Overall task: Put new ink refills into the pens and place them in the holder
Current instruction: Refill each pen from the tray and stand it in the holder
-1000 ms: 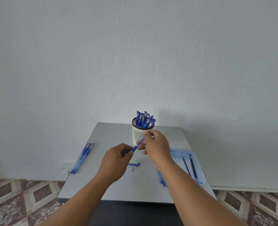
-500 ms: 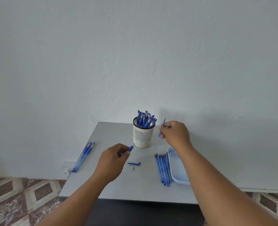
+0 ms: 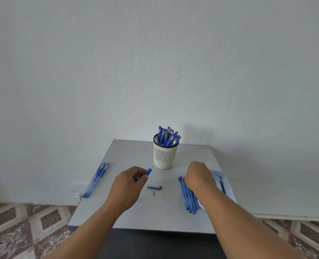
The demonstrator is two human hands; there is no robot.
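grey table (image 3: 136,212) against white wall, patterned tile floor | holder (image 3: 165,156) of pens near back edge | left hand (image 3: 128,186) pinches pen barrel (image 3: 149,170) | right hand (image 3: 198,176) on refills (image 3: 187,199) near right edge, grip can't tell

Plain room around a small table

A grey table (image 3: 128,212) stands against a white wall (image 3: 155,62); diamond-patterned floor tiles (image 3: 24,227) show left and right.
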